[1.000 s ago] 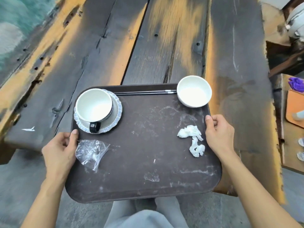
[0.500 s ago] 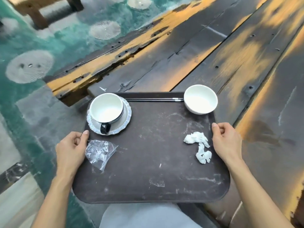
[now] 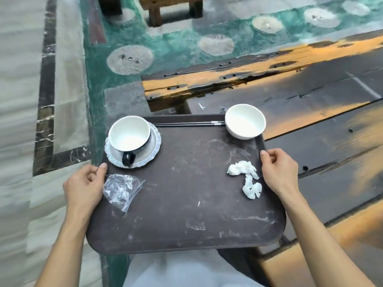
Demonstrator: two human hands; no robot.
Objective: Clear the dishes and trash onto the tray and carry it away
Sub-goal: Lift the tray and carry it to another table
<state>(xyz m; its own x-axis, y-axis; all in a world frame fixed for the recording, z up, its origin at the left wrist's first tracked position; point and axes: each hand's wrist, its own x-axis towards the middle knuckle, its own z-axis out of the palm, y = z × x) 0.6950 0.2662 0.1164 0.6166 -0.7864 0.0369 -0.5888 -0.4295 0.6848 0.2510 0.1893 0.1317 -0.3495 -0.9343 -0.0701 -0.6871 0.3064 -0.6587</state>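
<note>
I hold a dark brown tray (image 3: 186, 204) in the air in front of my body. My left hand (image 3: 84, 185) grips its left edge and my right hand (image 3: 278, 170) grips its right edge. On its far left stands a white cup (image 3: 129, 134) with a black handle on a scalloped saucer (image 3: 154, 148). A white bowl (image 3: 245, 121) sits in the far right corner. Black chopsticks (image 3: 188, 123) lie along the far rim between them. A clear plastic bag (image 3: 121, 187) lies by my left thumb, a crumpled white tissue (image 3: 246, 177) by my right thumb.
The dark and orange wooden table (image 3: 310, 96) stretches to the right, its corner just beyond the tray. To the left lies pale tiled floor (image 3: 18, 100) with a dark border strip, beyond it green patterned flooring (image 3: 178, 44). A wooden stool (image 3: 172, 7) stands at the top.
The view has swung to the left, away from the table. The tray, held in both hands, now hangs mostly over the floor instead of over the tabletop. Everything on it has stayed in place.
</note>
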